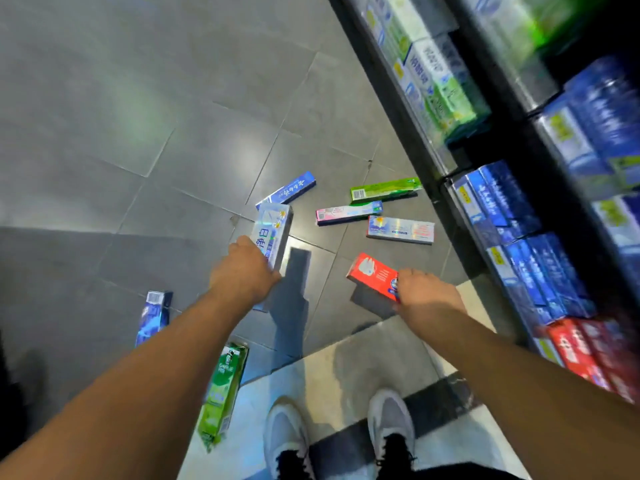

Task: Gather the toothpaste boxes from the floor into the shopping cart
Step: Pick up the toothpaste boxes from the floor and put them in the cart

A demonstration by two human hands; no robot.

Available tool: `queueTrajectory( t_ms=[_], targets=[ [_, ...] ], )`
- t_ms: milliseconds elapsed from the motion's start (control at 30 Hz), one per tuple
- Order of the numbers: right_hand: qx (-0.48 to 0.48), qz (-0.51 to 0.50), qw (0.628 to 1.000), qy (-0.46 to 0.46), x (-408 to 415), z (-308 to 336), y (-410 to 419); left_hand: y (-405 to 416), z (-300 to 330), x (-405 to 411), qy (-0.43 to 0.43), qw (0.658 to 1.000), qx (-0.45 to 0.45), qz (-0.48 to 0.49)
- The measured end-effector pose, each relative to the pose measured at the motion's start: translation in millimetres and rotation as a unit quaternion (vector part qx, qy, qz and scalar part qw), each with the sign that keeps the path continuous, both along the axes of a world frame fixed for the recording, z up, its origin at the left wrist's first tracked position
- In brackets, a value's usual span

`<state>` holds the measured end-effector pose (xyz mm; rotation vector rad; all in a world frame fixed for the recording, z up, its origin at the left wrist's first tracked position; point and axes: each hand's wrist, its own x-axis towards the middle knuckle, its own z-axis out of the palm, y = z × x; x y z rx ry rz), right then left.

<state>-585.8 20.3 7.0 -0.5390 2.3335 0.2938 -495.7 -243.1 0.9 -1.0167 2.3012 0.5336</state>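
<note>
My left hand (244,271) grips a white and blue toothpaste box (273,233), lifted off the grey floor. My right hand (424,292) holds a red toothpaste box (372,273), also raised, with its shadow on the tiles below. Several more boxes lie on the floor: a blue one (289,190), a green one (384,189), a pink and teal one (348,213), a silvery one (400,229), a dark blue one (154,315) at the left and a green one (223,386) near my feet. No shopping cart is in view.
A dark store shelf (446,174) runs along the right side, stocked with blue, green and red toothpaste boxes. My two grey shoes (391,417) stand on a lighter floor strip at the bottom. Open grey tiles stretch to the left and far side.
</note>
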Motion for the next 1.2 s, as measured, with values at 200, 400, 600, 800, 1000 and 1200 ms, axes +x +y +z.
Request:
queueTrajectory(
  t_ms=[200,400,600,800,1000,1200],
  targets=[
    [-0.021,-0.05,0.996,0.074,26,242,38,23,253,-10,0.033,0.998,0.017,-0.045],
    [-0.103,-0.227,0.963,0.099,60,449,86,80,454,-23,0.113,0.983,0.039,-0.14],
    [-0.166,-0.368,0.899,0.17,123,572,164,180,578,-17,0.181,0.933,0.095,-0.298],
    [-0.184,-0.506,0.816,0.209,225,640,264,313,641,25,0.213,0.844,0.129,-0.475],
    [-0.163,-0.636,0.713,0.245,381,657,383,472,659,118,0.197,0.735,0.144,-0.632],
    [-0.119,-0.757,0.584,0.268,582,668,492,637,669,261,0.179,0.623,0.2,-0.735]
  ],
)
